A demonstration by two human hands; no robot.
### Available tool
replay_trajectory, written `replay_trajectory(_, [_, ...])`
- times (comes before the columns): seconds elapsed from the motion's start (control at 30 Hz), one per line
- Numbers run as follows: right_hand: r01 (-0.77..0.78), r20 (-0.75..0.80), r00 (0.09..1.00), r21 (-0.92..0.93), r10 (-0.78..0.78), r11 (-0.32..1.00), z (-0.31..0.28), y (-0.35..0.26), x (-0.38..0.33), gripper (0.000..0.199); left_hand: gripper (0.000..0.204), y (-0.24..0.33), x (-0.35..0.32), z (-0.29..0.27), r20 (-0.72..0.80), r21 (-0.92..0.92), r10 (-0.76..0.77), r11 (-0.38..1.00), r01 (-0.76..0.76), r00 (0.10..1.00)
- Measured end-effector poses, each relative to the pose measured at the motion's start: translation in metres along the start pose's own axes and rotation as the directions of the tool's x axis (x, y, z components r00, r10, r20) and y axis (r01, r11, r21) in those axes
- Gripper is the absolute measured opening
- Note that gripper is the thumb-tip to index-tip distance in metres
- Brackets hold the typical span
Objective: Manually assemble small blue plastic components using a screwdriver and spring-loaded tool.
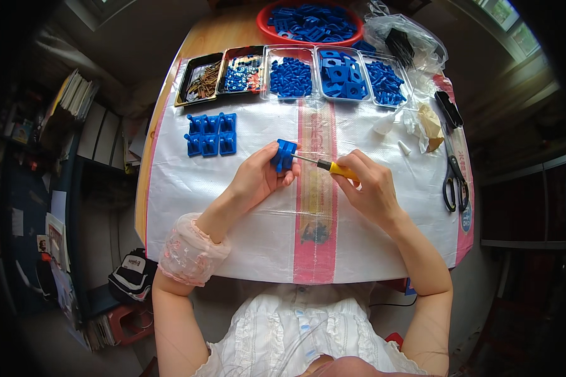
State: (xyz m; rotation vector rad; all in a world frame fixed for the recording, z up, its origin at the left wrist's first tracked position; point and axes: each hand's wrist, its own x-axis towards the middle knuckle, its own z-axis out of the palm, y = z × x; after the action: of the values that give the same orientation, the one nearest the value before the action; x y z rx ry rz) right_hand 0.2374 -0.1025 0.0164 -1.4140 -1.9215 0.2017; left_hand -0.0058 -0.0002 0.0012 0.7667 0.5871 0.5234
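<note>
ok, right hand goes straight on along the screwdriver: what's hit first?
The screwdriver in the right hand would likely meet the blue part in the left hand first; its tip looks at or very near it, depth unclear.

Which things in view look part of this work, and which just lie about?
Likely in the work:
blue part, in the left hand
screwdriver, in the right hand
six blue pieces
five parts trays
red basin

Seemingly just lying about:
scissors
clear plastic bag
backpack

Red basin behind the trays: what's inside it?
Inside the red basin is a heap of blue plastic parts. The heap covers the bottom, so anything underneath can't be seen.
</note>
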Motion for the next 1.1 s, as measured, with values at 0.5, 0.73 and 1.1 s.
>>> replay_trajectory(0.5, [-0.021,0.002,1.000,0.059,0.021,0.998,0.002,0.001,-0.002,0.020,0.051,-0.001,0.001,-0.001,0.001,-0.012,-0.004,1.000,0.004,1.000])
replay_trajectory(0.73, [-0.073,0.048,0.997,0.128,0.067,0.989,-0.002,-0.001,-0.001,0.026,0.051,0.001,0.001,-0.001,-0.009,-0.034,-0.009,0.999,0.008,1.000])
replay_trajectory(1.1, [-0.108,0.099,0.989,-0.009,0.109,0.994,-0.007,0.002,0.001,0.019,0.050,0.001,0.000,-0.001,-0.008,-0.035,-0.008,0.999,0.008,1.000])
